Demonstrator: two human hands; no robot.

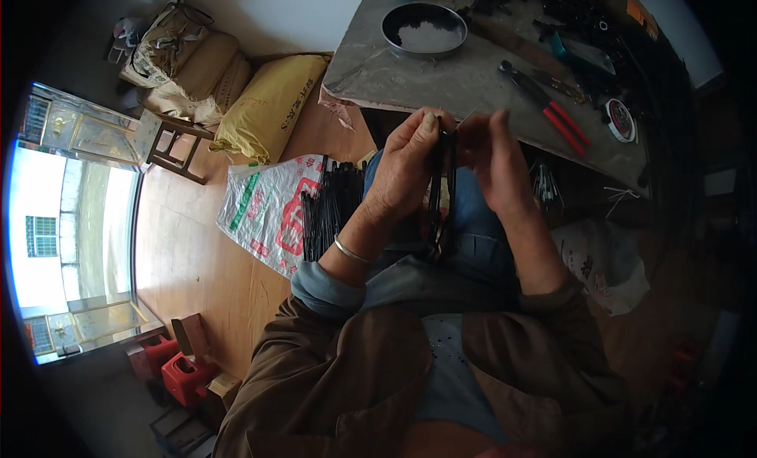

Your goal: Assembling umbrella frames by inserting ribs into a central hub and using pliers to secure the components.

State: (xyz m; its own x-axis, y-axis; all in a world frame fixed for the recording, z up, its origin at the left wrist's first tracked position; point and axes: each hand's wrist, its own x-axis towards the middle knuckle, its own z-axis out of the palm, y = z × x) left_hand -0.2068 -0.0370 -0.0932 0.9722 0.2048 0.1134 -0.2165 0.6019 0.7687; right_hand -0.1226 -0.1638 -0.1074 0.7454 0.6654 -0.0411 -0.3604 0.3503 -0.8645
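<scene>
My left hand (406,158) is closed round a few thin black rods (436,198), its thumb pressed near their upper end. They hang down between my hands over my lap. Just right of them, my right hand (503,170) is raised with its fingers curled in toward the rods. Its fingertips are in shadow, and what they pinch is too small to make out. A fine wire-like line shows above the fingers. Left of my lap, a bundle of similar black rods (335,198) lies on a printed white plastic sack (260,209).
Ahead is a grey worktable (367,67). On it are a metal bowl (430,33) of white granules, red-handled pliers (552,115), a round tin (620,120), a teal tray (582,57) and black parts. A yellow sack (272,103), wooden stool (175,146) and red stools (188,375) stand left.
</scene>
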